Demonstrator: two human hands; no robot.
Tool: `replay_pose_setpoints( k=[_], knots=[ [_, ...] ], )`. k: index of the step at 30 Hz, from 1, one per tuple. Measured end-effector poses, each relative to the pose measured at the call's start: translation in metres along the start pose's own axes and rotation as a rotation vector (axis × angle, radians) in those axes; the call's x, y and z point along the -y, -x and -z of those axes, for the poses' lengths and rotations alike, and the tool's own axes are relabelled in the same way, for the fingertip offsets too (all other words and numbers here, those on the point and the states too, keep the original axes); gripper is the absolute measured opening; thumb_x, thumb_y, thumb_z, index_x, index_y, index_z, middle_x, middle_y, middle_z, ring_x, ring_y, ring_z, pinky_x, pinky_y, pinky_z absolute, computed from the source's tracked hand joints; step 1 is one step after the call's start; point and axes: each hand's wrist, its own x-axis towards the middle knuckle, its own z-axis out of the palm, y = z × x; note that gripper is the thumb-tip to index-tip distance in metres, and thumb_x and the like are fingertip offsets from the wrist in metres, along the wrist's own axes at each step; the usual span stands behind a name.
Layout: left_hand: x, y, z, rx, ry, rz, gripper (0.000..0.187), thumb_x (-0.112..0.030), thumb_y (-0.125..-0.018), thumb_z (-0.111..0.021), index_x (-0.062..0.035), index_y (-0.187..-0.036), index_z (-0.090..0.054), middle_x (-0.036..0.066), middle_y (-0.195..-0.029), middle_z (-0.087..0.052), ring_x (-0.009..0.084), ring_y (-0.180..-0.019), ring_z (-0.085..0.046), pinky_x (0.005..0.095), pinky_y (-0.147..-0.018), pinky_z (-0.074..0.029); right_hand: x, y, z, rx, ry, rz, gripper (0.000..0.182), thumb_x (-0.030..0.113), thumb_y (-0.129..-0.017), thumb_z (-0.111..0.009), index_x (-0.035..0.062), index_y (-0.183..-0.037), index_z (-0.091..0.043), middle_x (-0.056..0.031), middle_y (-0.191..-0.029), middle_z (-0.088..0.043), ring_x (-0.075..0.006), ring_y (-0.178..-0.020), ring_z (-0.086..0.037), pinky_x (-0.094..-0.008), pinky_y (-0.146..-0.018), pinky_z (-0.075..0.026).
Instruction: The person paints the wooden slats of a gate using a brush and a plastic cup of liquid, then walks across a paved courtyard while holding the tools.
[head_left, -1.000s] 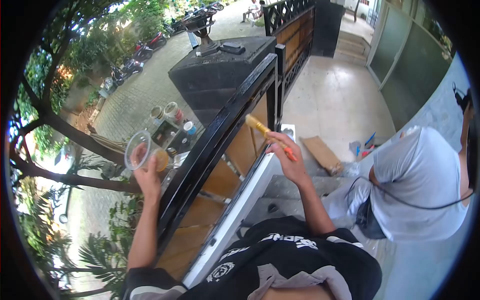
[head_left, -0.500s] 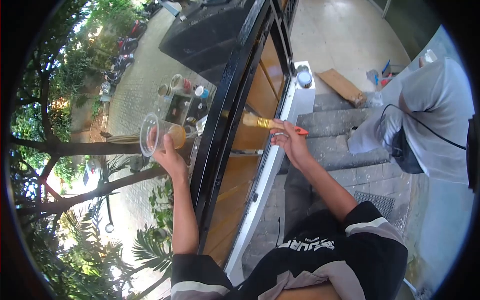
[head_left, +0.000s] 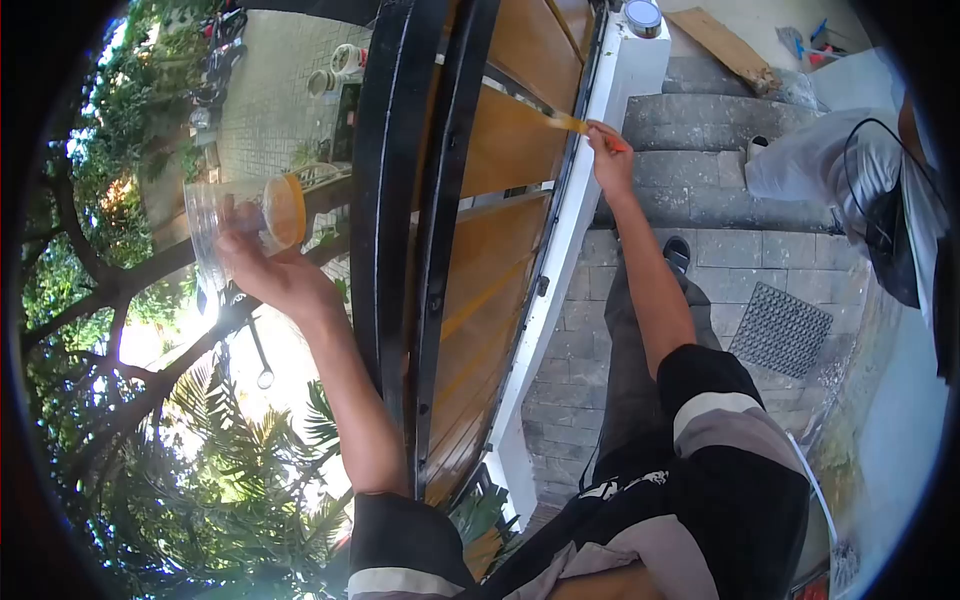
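My left hand point(head_left: 270, 275) is wrapped around a clear plastic cup point(head_left: 287, 205), tipped on its side in this view, with an amber layer at its base. That hand is out on the plant side of a black metal frame point(head_left: 385, 180). On the other side, my right hand point(head_left: 612, 165) grips a paintbrush point(head_left: 572, 123) whose red-orange handle end shows past the fingers. The bristles overlap the right edge of a brown wood panel point(head_left: 510, 145) set in the frame, near the white ledge point(head_left: 570, 225).
A lidded jar point(head_left: 641, 17) stands on the white ledge's end. Beyond are stone steps point(head_left: 690, 125), a piece of cardboard point(head_left: 725, 45) and a dark mat point(head_left: 782, 328). A person in light grey trousers point(head_left: 820, 165) is at the right, with a black cable. Branches point(head_left: 110, 275) fill the left.
My view has shifted down along the frame. The cup has moved left and tilted further, its base now turned more toward me. The brush has moved right, from the black frame to the panel's right edge.
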Motion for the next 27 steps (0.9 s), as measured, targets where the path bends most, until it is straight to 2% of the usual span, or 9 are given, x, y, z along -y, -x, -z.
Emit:
replay_pose_setpoints(
  k=[3,5,7,13,17,19,20,22,27],
  knots=[
    [0.004,0.000,0.001,-0.034,0.006,-0.029,0.067,-0.051,-0.101,-0.034,0.0034,-0.139,-0.040,0.018,-0.129,-0.044,0.0287,-0.121,-0.047,0.0466,-0.098,-0.048,-0.027,0.002,0.012,-0.104,0.372,-0.002,0.023,0.017,-0.095,-0.062,-0.0002,-0.110,-0.069,-0.0097,-0.106,-0.069,-0.0146,-0.097,-0.064,-0.0296,-0.087,-0.053],
    [-0.001,0.002,0.001,0.005,-0.003,-0.011,0.068,-0.052,-0.101,-0.035,0.0038,-0.139,-0.040,0.018,-0.130,-0.043,0.0286,-0.123,-0.045,0.0460,-0.100,-0.047,-0.024,0.007,0.003,-0.097,0.345,-0.045,0.027,0.018,-0.094,-0.064,-0.0024,-0.112,-0.067,-0.0123,-0.108,-0.068,-0.0171,-0.095,-0.065,-0.0309,-0.089,-0.054],
    [-0.004,0.005,0.000,-0.004,-0.018,0.022,0.069,-0.053,-0.101,-0.035,0.0043,-0.140,-0.039,0.019,-0.131,-0.042,0.0287,-0.125,-0.043,0.0459,-0.102,-0.045,0.014,0.019,-0.016,-0.044,-0.275,-0.265,0.030,0.018,-0.095,-0.062,-0.0051,-0.114,-0.063,-0.0155,-0.114,-0.065,-0.0211,-0.098,-0.065,-0.0351,-0.095,-0.052],
    [0.002,0.002,0.001,0.023,0.015,-0.034,0.070,-0.054,-0.100,-0.037,0.0040,-0.140,-0.039,0.020,-0.135,-0.041,0.0286,-0.126,-0.043,0.0470,-0.103,-0.044,0.116,0.056,-0.011,0.271,-1.057,-0.376,0.031,0.015,-0.098,-0.056,-0.0066,-0.120,-0.053,-0.0168,-0.121,-0.057,-0.0272,-0.104,-0.061,-0.0393,-0.103,-0.048],
    [-0.001,0.003,0.000,0.037,0.006,0.005,0.072,-0.056,-0.099,-0.038,0.0038,-0.140,-0.039,0.020,-0.137,-0.041,0.0292,-0.129,-0.041,0.0486,-0.104,-0.043,0.068,0.047,-0.015,0.286,-0.701,-0.278,0.031,0.017,-0.097,-0.059,-0.0061,-0.117,-0.059,-0.0167,-0.122,-0.058,-0.0273,-0.103,-0.061,-0.0370,-0.099,-0.049],
    [-0.002,0.003,0.000,0.029,-0.015,0.001,0.073,-0.056,-0.099,-0.038,0.0039,-0.140,-0.039,0.020,-0.136,-0.041,0.0293,-0.128,-0.041,0.0487,-0.103,-0.044,0.031,0.038,-0.001,0.048,0.038,-0.131,0.028,0.020,-0.093,-0.064,0.0006,-0.112,-0.068,-0.0145,-0.119,-0.062,-0.0240,-0.104,-0.063,-0.0326,-0.095,-0.049],
    [-0.003,0.004,0.000,0.024,-0.041,0.001,0.074,-0.057,-0.098,-0.038,0.0039,-0.139,-0.039,0.020,-0.135,-0.042,0.0294,-0.128,-0.042,0.0488,-0.102,-0.044,0.004,0.037,0.008,0.046,0.036,-0.129,0.028,0.020,-0.093,-0.064,0.0006,-0.112,-0.068,-0.0145,-0.119,-0.062,-0.0240,-0.104,-0.063,-0.0326,-0.095,-0.049],
    [0.002,0.003,0.001,0.022,-0.016,-0.024,0.075,-0.058,-0.098,-0.038,0.0042,-0.139,-0.040,0.021,-0.133,-0.043,0.0295,-0.127,-0.043,0.0485,-0.101,-0.045,-0.030,0.033,0.021,-0.272,0.797,0.154,0.025,0.020,-0.090,-0.068,0.0028,-0.109,-0.071,-0.0118,-0.110,-0.065,-0.0225,-0.099,-0.065,-0.0289,-0.089,-0.051],
    [-0.003,0.005,-0.003,0.024,-0.044,0.007,0.076,-0.059,-0.098,-0.038,0.0051,-0.139,-0.039,0.023,-0.133,-0.043,0.0300,-0.126,-0.043,0.0474,-0.100,-0.047,0.016,0.045,0.007,-0.080,-0.008,-0.150,0.028,0.016,-0.091,-0.066,-0.0014,-0.112,-0.066,-0.0110,-0.101,-0.066,-0.0252,-0.094,-0.067,-0.0352,-0.090,-0.053]
  ],
)
